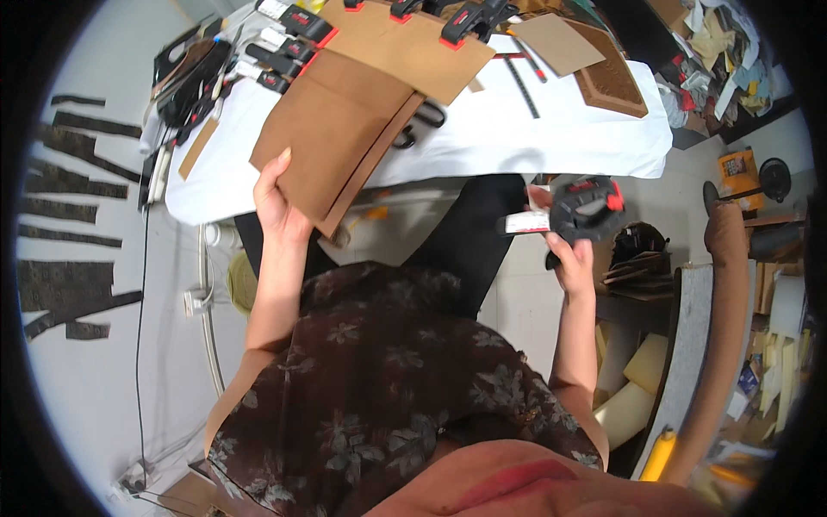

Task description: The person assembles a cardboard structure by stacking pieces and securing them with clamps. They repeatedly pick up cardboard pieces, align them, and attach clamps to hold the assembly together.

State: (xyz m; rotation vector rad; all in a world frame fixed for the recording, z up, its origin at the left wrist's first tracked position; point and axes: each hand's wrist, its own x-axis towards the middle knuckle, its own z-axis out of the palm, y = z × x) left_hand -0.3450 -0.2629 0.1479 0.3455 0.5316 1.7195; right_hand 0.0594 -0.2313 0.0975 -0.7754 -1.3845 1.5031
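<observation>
My left hand [280,205] grips the near left edge of a brown leather-like panel [340,125], thumb on top. The panel is layered and sticks out past the near edge of the white table. Under its far end lies a tan board [422,52], with black and red clamps [469,21] biting its far edge. Black curved parts [422,121] show at the panel's right side; what they belong to is partly hidden. Off to the right, clear of the panel, my right hand [570,258] is closed on a black and red spring clamp [590,207] with a white label.
On the white-covered table [594,138] lie a dark ruler [521,86], a cardboard piece [556,43] and a brown tray-like board [610,77]. More clamps [289,52] sit at the left. A brown roll [724,284] stands at right, beside shelves of scraps. A cable [142,302] hangs along the left wall.
</observation>
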